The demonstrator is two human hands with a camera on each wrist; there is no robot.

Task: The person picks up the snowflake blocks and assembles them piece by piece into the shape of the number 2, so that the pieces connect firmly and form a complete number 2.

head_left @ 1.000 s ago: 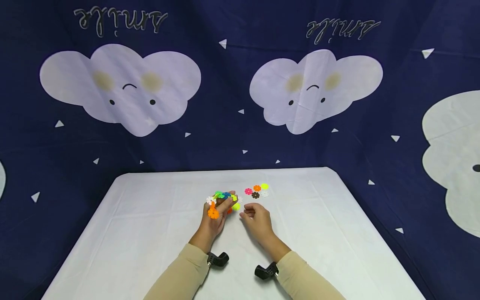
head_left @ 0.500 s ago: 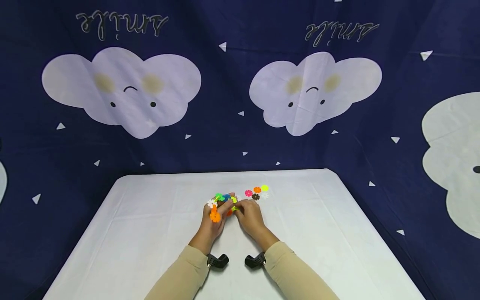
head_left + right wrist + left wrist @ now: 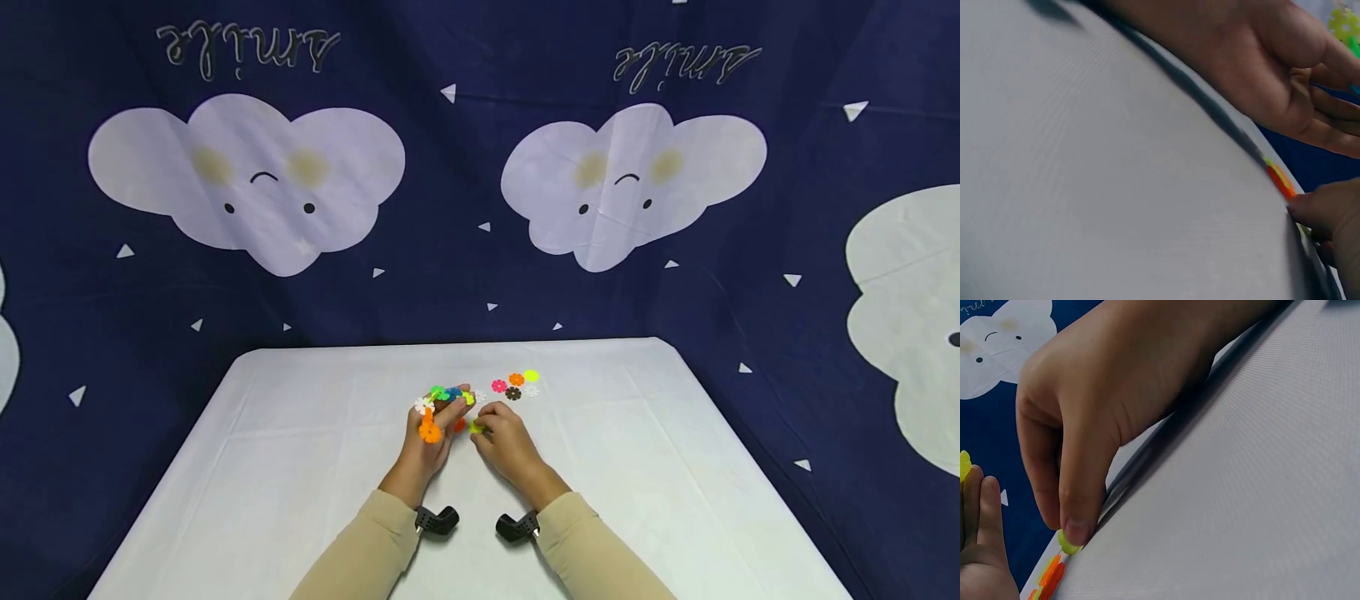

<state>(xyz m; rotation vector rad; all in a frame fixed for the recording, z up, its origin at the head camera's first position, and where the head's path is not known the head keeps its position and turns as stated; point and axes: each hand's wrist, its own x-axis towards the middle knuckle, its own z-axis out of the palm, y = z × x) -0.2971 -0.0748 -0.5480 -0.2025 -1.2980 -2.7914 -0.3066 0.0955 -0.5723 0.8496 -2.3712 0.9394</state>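
Observation:
My left hand (image 3: 429, 450) holds a joined string of flower-shaped plastic discs above the table. In the head view the string runs from an orange disc (image 3: 430, 432) through a white disc (image 3: 423, 406), a green disc (image 3: 438, 392) and a blue disc (image 3: 453, 393) to a yellow disc (image 3: 469, 398) by the fingertips. Just to the right, my right hand (image 3: 512, 448) pinches a loose yellow-green disc (image 3: 1067, 544) between thumb and fingers, low over the tabletop. Beneath the left hand, an orange-red disc (image 3: 460, 425) is partly hidden.
Beyond the right hand lie a pink disc (image 3: 498, 386), a brown disc (image 3: 513, 393), an orange disc (image 3: 517, 379), a yellow disc (image 3: 531, 376) and white ones on the white-covered table (image 3: 300, 483). A dark blue cloud-print curtain (image 3: 450, 183) hangs behind.
My right hand reached left to the yellow-green disc on the table, took it between thumb and fingers, and drew slightly back to the right. The left hand has stayed nearly still with the string.

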